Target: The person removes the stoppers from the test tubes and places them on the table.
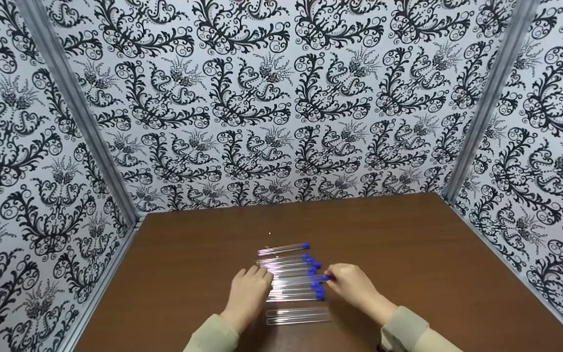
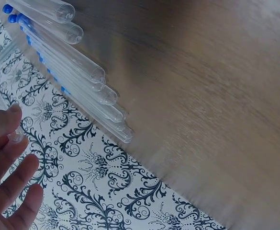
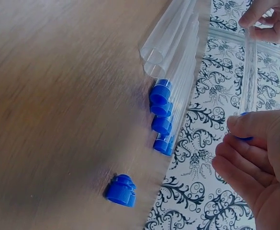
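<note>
A clear test tube (image 3: 249, 72) is held above the table between the two hands. The left hand (image 1: 249, 293) pinches its rounded end between thumb and fingertips, also visible in the left wrist view, where the hand (image 2: 13, 167) keeps its other fingers apart. At the opposite end, the right hand (image 1: 352, 283) pinches a blue cap (image 3: 245, 139) with thumb and forefinger. Beneath lie several test tubes with blue caps (image 3: 162, 125) in a row. Two test tubes without caps (image 1: 297, 316) lie nearest the person.
Loose blue caps (image 3: 121, 191) sit on the table near the right hand in the right wrist view. One capped tube (image 1: 284, 249) lies a little apart at the far end of the row. The brown table (image 1: 188, 244) meets patterned walls (image 1: 281, 98).
</note>
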Motion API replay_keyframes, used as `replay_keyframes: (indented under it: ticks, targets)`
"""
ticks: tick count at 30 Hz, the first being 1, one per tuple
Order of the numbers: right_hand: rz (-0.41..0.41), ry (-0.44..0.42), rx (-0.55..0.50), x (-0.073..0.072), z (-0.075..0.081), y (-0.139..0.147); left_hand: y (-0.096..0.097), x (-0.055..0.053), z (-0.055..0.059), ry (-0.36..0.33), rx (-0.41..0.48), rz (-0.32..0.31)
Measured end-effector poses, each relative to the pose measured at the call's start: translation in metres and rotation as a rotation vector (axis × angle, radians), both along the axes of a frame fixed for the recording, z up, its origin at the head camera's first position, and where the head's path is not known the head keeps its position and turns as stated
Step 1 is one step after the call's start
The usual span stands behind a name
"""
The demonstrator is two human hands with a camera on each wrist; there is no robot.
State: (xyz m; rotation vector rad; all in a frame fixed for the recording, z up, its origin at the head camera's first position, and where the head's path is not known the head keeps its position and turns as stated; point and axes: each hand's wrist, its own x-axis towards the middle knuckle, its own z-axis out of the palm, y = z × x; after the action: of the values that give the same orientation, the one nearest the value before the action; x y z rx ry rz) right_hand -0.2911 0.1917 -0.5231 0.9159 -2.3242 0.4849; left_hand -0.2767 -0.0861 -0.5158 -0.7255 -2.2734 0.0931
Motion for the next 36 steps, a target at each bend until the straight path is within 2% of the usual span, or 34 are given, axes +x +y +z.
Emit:
replay_keyframes:
  ticks: [10, 18, 26, 36]
  targets:
    - [-0.02, 0.04, -0.023, -0.0023, 0.0031, 0.0007, -0.0026, -0.0024, -0.0008, 0.06, 0.041, -0.018]
    - [-0.024, -0.05, -0.059, -0.0004, 0.0054, -0.0013, -0.0049, -0.0018, 0.0004, 0.05, 0.074, -0.033]
    - [-0.052, -0.092, -0.043, 0.0052, 0.0075, -0.0012, -0.0059, 0.0033, 0.0047, 0.024, 0.064, -0.043]
    - [-0.069, -0.024, -0.023, 0.0044, 0.0078, 0.002, -0.0053, 0.0009, 0.0027, 0.059, 0.095, -0.052]
